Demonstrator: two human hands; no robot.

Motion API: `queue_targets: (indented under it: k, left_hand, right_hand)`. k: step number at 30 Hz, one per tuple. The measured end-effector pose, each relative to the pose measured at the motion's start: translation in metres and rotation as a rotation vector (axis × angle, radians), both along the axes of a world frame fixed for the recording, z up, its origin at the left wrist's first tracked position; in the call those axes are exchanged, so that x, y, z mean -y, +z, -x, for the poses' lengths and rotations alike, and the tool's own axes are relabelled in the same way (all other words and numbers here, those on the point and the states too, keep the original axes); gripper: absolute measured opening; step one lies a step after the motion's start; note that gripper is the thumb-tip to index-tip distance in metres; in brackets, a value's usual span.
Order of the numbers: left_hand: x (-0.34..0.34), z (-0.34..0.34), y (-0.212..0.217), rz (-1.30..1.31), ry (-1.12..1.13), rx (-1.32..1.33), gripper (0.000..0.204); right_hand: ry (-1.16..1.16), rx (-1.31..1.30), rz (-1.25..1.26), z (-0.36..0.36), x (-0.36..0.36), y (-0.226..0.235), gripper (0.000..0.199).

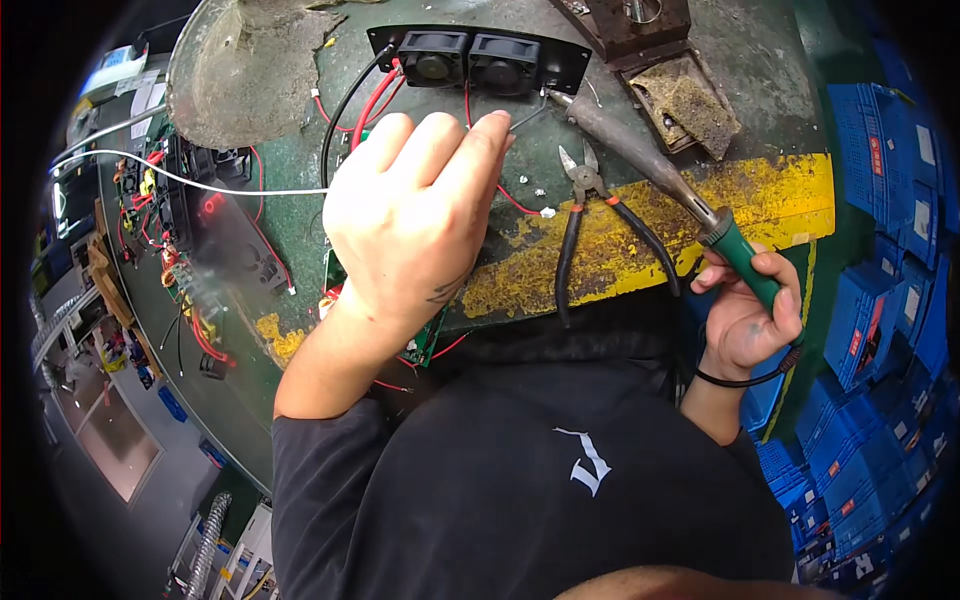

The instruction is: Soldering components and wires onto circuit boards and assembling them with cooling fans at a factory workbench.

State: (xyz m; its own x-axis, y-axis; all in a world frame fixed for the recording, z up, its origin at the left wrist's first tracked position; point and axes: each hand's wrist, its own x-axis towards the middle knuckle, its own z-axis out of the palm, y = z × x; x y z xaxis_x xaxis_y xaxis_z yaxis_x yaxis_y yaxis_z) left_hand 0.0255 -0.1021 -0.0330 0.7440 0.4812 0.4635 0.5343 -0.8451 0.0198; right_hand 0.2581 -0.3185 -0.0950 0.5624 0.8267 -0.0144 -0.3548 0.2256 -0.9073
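Holding a soldering iron [640, 150] in the right hand [752, 315] rn, w/ its tip sitting by the lower right corner of a black fan panel [572, 62], which is resting on a worn green bench [780, 95]. Tip's looking v. close to a thin grey wire [530, 120] there; can't tell if they're actually touching. Right-hand fingers are curling loosely round the green handle [745, 260], approx. half closed, palm turned up, & the cord [745, 382] is looping across the wrist.

Left hand [410, 200] is hanging just below the panel's left half, back up, fingers bending inward; the grip's hidden, so idk what, if anything, it's got hold of. A thin white strand [200, 183] is running to that hand from well left of the panel.

Thick red wire [370, 105] & black wire [344, 100] are coming off the panel's left end. Cutting pliers [586, 182] are lying below right of the panel, jaws apart. A sponge [695, 105] is sitting right of the panel, nr a brown metal block [650, 35]. A green circuit board [435, 330] is showing below the panel, partly behind the left wrist. Blue crates [860, 330] are standing far right of the panel.
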Motion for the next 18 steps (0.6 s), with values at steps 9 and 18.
queue_targets:
  k: [9,18]
  left_hand:
    - [0.0000,0.0006,-0.0001,0.012,0.001,0.010,0.017]
    - [-0.0007,-0.0002,-0.0036,0.012,-0.003,0.020,0.017]
  right_hand:
    - [0.006,0.023,-0.005,0.0010,-0.0010,0.0033,0.048]
    - [0.014,0.027,-0.021,0.0004,0.0000,0.0044,0.047]
